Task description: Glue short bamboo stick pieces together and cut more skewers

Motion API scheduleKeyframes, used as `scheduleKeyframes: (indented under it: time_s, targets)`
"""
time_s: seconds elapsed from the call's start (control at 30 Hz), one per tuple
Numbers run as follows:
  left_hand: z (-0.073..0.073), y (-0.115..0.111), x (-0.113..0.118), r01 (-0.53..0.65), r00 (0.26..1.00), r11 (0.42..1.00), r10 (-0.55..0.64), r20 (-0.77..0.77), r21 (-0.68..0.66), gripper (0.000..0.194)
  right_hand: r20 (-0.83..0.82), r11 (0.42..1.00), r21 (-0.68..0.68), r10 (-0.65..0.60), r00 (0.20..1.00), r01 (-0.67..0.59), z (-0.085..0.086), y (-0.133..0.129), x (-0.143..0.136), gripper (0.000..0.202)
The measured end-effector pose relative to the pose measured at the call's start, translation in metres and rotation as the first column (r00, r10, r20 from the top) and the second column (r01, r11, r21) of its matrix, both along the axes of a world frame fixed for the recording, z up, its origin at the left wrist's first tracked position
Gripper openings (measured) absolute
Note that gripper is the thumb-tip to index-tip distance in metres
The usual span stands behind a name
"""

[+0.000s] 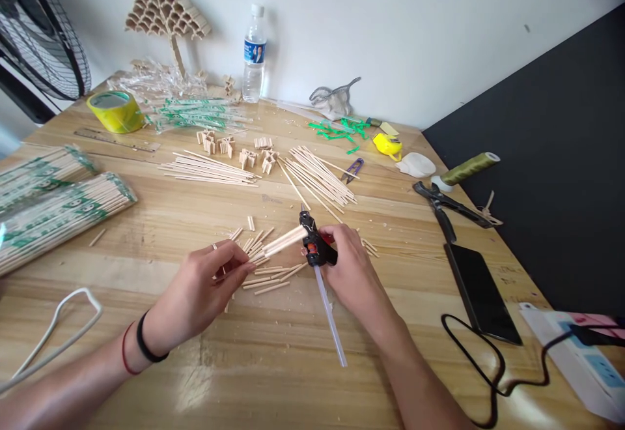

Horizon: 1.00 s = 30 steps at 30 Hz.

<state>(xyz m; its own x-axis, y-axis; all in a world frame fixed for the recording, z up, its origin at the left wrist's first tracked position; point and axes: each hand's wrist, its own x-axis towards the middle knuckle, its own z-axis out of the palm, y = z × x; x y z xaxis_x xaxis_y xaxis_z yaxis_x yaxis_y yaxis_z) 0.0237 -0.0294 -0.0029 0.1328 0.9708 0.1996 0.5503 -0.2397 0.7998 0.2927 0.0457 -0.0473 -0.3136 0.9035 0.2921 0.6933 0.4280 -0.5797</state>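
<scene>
My right hand is wrapped round a black hot glue gun. A long translucent glue stick pokes out of the gun's back end, and its nozzle points away from me. Between thumb and fingers, my left hand pinches some thin wooden sticks, whose far ends reach the side of the gun; I cannot tell whether they touch it. Short cut stick pieces lie scattered on the table beneath both hands. Longer loose sticks are spread just beyond the gun.
Small glued stick blocks stand farther back. Wrapped stick bundles lie left, near yellow tape. A water bottle and a stick-built tree model stand by the wall. Pliers, a phone and a power strip are right.
</scene>
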Motion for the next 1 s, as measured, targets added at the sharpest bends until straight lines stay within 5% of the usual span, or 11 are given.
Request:
scheduleKeyframes:
  time_s: [0.3,0.47,0.57,0.7,1.0]
  targets:
    - [0.001,0.000,-0.001,0.047,0.998,0.986,-0.041,-0.041,0.157,0.016,0.009,0.997,-0.063,0.054,0.998,-0.054,0.006,-0.002,-0.002,0.031]
    - [-0.001,0.000,-0.001,0.062,0.997,0.986,-0.055,-0.051,0.155,0.017,-0.168,0.996,-0.005,0.090,0.982,-0.092,0.021,-0.008,-0.006,0.023]
    - [-0.002,0.000,-0.001,0.071,0.997,0.986,-0.064,-0.054,0.150,0.017,-0.402,0.988,-0.054,0.110,0.909,-0.143,0.030,-0.014,-0.007,0.015]
    - [-0.002,0.000,-0.001,0.093,0.995,0.981,-0.084,-0.056,0.170,0.017,-0.639,0.911,-0.166,0.191,0.745,-0.377,0.034,-0.017,-0.005,0.027]
    - [-0.001,-0.003,-0.001,0.131,0.991,0.973,-0.127,-0.033,0.191,0.017,-0.703,0.870,-0.187,0.205,0.681,-0.455,0.034,-0.014,0.000,0.020]
